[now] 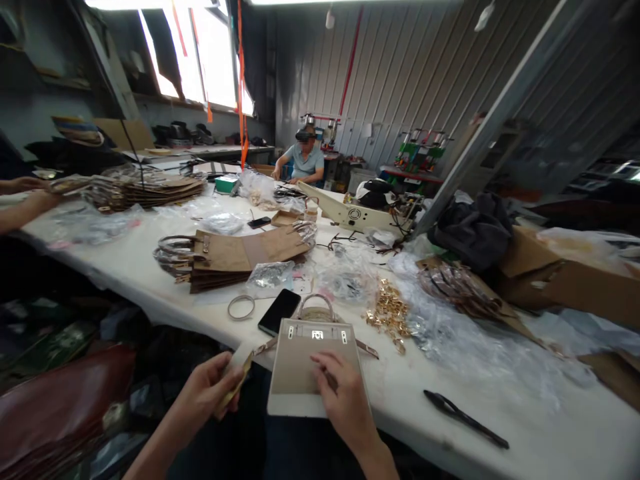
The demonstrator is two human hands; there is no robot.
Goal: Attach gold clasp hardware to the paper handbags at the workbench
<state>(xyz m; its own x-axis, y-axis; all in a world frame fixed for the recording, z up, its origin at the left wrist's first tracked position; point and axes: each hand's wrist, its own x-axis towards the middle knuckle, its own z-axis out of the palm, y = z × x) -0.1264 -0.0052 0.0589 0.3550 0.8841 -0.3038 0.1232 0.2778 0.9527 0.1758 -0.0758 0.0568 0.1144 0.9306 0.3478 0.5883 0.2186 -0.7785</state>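
In front of me a beige handbag [300, 367] lies flat at the table's front edge, its lower part jutting past it. It has metal fittings along the top, a looped handle [320, 300] and straps out to both sides. My right hand [343, 393] is over the bag's panel, fingers loosely bent and apart, with nothing visible in them. Left of the bag, my left hand [213, 383] is closed on a thin flat piece [240, 380], pale on top with a yellowish edge; its kind is unclear. Beyond the bag lies a black phone [280, 311].
Gold-coloured hardware [387, 310] is heaped right of the bag, beside crumpled plastic wrap [465, 353]. A black pen-like tool [465, 419] lies front right. A tape roll [241, 307] and stacked brown bag pieces [250, 253] sit left. A co-worker [305, 160] sits at the back; another person's arms [27, 203] reach in at left.
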